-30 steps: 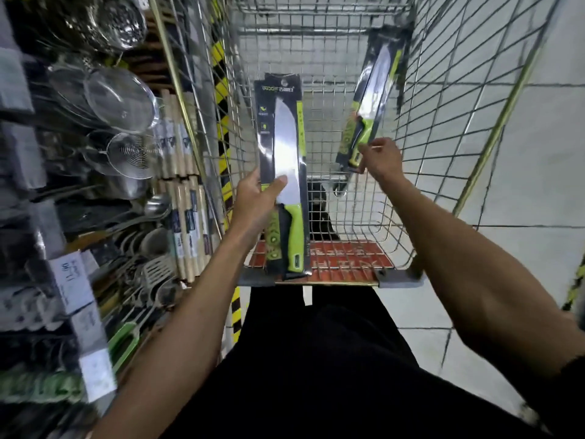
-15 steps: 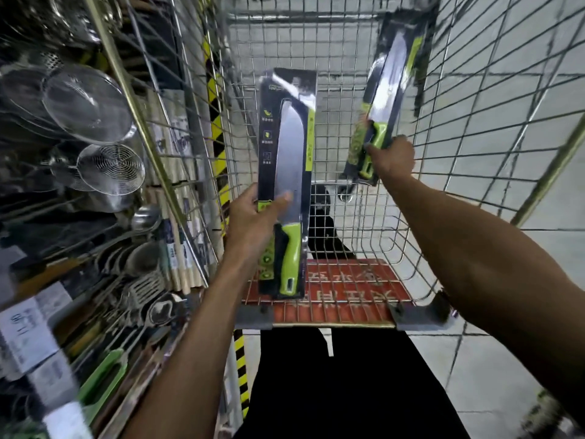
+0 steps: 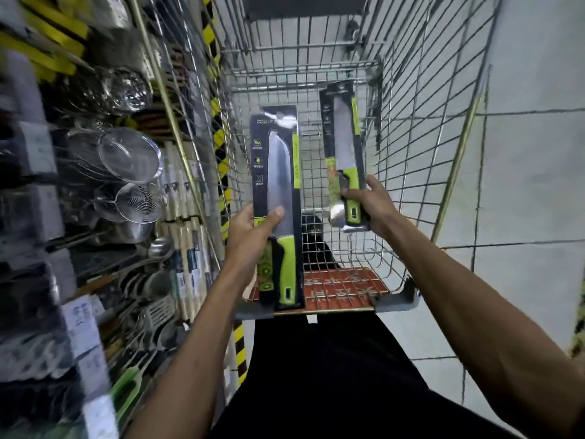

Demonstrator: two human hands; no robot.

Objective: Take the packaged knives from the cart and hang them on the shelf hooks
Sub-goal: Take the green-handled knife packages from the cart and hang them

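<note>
The near knife package (image 3: 277, 198), on the left, carried pale letters across its dark top that looked like "QEIF", partly lost in glare. Red characters marked the cart's seat flap (image 3: 343, 289), too blurred to read. Shelf price tags (image 3: 83, 331) at left were blurred too.

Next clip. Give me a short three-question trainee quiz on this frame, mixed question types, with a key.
1. True or false: the left hand holds a black-carded packaged knife with a green handle upright, blade end up.
2. Multiple choice: where does the right hand grip the second green-handled packaged knife? A) by the top of the card B) at the handle end C) at mid-blade
3. Fill in: the shelf of steel mesh strainers is on the person's ____ side, beside the silver wire cart.

Key: 1 true; 2 B; 3 left
</note>
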